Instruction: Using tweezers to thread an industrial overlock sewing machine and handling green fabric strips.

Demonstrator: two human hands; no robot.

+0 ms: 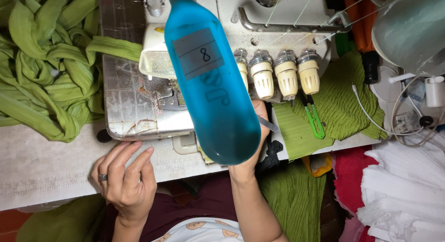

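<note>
Head view: the left hand [124, 177] rests loosely curled and empty on the tabletop [41, 167], just below the overlock sewing machine [139, 98]. The right hand [257, 140], mostly hidden behind a blue translucent paddle [208, 79], holds thin metal tweezers [269, 124]; green fabric [46, 65] lies beyond the left hand.

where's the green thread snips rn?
In the head view, the green thread snips lie right of centre on the green fabric, just below the cream tension knobs and right of the right hand.

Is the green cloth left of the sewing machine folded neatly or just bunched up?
Bunched up. The green cloth lies in a loose heap of twisted strips and folds beside the sewing machine, with no flat, squared layers.
</note>
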